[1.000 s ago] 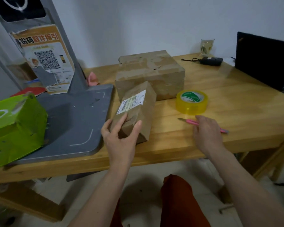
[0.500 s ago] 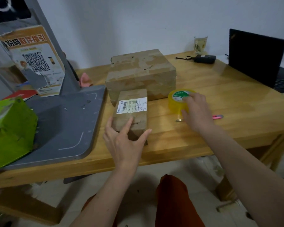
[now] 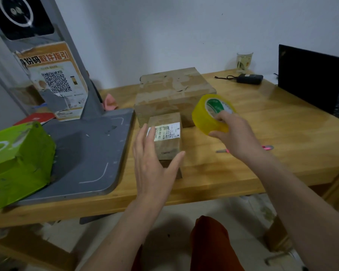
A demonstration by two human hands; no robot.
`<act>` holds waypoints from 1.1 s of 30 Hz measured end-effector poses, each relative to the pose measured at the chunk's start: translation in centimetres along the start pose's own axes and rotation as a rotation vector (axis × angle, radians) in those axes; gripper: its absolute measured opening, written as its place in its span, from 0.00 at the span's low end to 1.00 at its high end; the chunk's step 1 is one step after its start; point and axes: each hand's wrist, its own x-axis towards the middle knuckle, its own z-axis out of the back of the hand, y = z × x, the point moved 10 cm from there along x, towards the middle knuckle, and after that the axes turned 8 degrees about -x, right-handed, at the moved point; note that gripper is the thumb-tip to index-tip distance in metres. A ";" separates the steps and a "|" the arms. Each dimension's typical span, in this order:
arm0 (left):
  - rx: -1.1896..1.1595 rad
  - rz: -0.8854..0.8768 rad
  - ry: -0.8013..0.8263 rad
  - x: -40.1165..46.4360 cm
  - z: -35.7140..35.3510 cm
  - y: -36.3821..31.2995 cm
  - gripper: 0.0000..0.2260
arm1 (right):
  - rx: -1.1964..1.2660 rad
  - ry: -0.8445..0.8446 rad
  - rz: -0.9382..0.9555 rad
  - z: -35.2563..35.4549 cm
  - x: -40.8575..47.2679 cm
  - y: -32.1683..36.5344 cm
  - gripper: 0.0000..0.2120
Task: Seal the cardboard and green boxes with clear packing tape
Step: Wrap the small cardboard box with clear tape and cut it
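1. A person's right hand (image 3: 233, 132) is gripping a roll of packing tape (image 3: 209, 112), one finger hooked into its core, and holding it tilted in the air, clear of the wooden worktop (image 3: 262, 153) and just to the right of the small cardboard box (image 3: 165, 141).
2. The left hand (image 3: 155, 167) is hovering over the near end of the small cardboard box with fingers straight and spread; whether the palm is touching the box cannot be told.
3. The small cardboard box is lying flat on the worktop, a white shipping label (image 3: 165, 131) facing up at its far end.
4. Directly behind the small cardboard box, a large cardboard box (image 3: 174, 90) is sitting with worn tape across its top.
5. Well to the left of the small cardboard box, a green box (image 3: 18, 163) is resting on the grey base of a scanner stand (image 3: 90, 153).
6. To the right of the small cardboard box, a pink utility knife (image 3: 266, 147) is lying on the worktop, partly hidden behind the right wrist.
7. Far to the right of the small cardboard box, a black laptop (image 3: 311, 77), a power adapter (image 3: 249, 78) and a glass (image 3: 244, 62) are standing near the wall.
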 end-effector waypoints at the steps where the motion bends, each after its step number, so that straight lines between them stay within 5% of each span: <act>1: -0.038 -0.009 0.016 0.4 0.0 -0.6 0.40 | 0.039 0.010 0.009 0.5 -0.7 1.0 0.16; 7: -0.126 -0.053 0.212 1.9 -0.6 -2.9 0.49 | 0.190 0.040 0.122 2.1 -5.2 6.1 0.14; 11: -0.121 -0.102 0.258 0.4 -0.7 -2.8 0.42 | 0.237 0.064 0.131 2.1 -7.1 7.7 0.14; 23: -0.126 -0.257 0.114 -5.2 0.5 -3.9 0.26 | 0.216 0.023 0.019 1.2 -8.9 8.9 0.20; 33: -0.256 -0.300 -0.161 -5.7 4.7 -4.0 0.14 | 0.309 -0.038 -0.034 0.7 -10.3 9.2 0.17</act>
